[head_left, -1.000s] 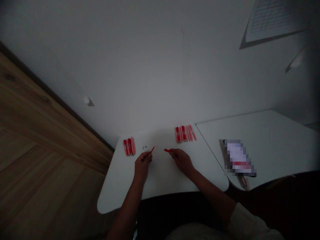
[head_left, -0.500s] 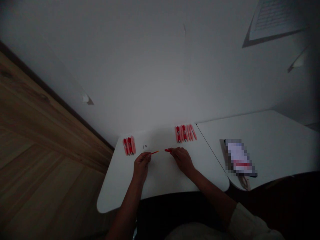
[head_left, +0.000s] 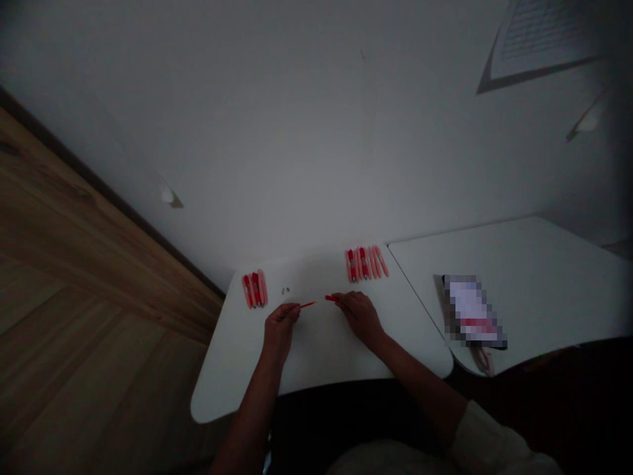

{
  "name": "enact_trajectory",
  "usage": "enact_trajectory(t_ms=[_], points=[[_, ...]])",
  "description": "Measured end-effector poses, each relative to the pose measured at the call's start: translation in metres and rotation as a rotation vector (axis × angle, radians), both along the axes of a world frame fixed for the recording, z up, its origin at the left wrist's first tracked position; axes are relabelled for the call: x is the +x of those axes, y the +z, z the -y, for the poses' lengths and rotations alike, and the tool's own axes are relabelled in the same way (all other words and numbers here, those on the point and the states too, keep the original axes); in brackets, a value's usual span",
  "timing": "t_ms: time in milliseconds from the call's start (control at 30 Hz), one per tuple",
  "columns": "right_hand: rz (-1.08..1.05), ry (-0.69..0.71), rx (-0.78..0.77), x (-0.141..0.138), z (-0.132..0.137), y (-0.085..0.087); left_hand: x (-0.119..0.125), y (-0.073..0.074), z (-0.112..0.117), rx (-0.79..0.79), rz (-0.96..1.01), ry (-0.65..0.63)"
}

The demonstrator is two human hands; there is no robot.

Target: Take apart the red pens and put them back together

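Observation:
My left hand [head_left: 281,324] pinches a thin red pen refill [head_left: 307,304], its pale tip pointing right. Across a small gap, my right hand [head_left: 360,314] is closed on a red pen barrel [head_left: 331,298], whose end sticks out to the left; the fingers cover the rest. Both hands are above the white table [head_left: 326,359]. Beyond my left hand lie two tiny dark parts [head_left: 285,290], too small to make out. A group of red and pink pens [head_left: 255,289] lies at the left, and a second row of several pens [head_left: 364,264] is at the back right.
A second white table [head_left: 534,277] adjoins on the right, bearing a phone-like device [head_left: 472,310] with a blurred screen and a looped strap [head_left: 484,361]. Behind stands a pale wall [head_left: 277,132] with a printed sheet [head_left: 539,39]. Wooden boards [head_left: 74,218] run along the left.
The refill in my left hand has shifted slightly right and down. My right hand keeps its hold on the barrel almost unmoved. The whole view has drifted a little.

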State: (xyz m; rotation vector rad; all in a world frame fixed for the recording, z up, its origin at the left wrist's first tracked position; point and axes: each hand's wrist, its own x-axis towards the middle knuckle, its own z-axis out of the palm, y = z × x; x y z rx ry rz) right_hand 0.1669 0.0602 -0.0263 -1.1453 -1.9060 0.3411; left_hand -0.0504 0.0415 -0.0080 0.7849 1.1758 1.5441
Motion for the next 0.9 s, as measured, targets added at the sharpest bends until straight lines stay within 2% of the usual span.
enact_trajectory(t_ms=[233, 767, 900], points=[[0.003, 0.007, 0.003, 0.0008, -0.0002, -0.0004, -0.0001, 0.0009, 0.0008, 0.000, 0.054, -0.011], [0.007, -0.001, 0.003, 0.0009, 0.0027, 0.0024, -0.0035, -0.0034, -0.0014, -0.016, 0.022, -0.011], [0.056, 0.012, 0.009, 0.0004, 0.0033, 0.0043, -0.0041, -0.0029, -0.0008, -0.002, 0.074, 0.008]])
